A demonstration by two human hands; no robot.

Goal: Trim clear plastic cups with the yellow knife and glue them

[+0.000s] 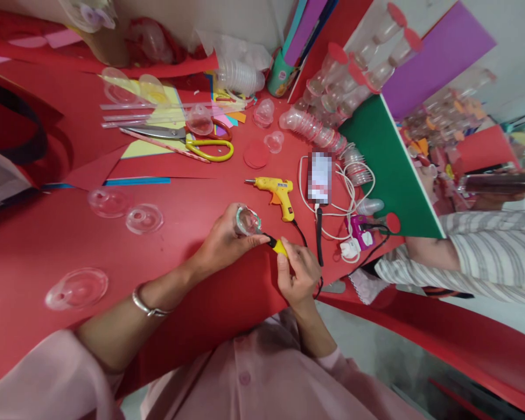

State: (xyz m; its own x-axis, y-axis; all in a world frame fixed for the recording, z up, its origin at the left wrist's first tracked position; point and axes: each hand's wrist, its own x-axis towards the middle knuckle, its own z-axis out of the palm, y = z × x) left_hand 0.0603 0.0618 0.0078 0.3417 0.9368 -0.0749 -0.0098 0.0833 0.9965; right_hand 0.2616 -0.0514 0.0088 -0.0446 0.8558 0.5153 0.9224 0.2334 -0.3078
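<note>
My left hand (pixel 221 242) is closed round a small clear plastic cup (pixel 247 221), held just above the red table (pixel 179 210). My right hand (pixel 298 274) grips the yellow-and-black handle of a corded tool (pixel 276 245). The tool's dark tip touches the cup's side. A silver bangle sits on my left wrist.
A yellow glue gun (pixel 276 192) lies just beyond my hands, with white cables and a plug (pixel 354 242) to its right. Yellow-handled scissors (pixel 192 143), clear lids (pixel 76 289), coloured paper and stacked clear cups (pixel 315 125) lie around. A person in a striped sleeve (pixel 476 256) works at right.
</note>
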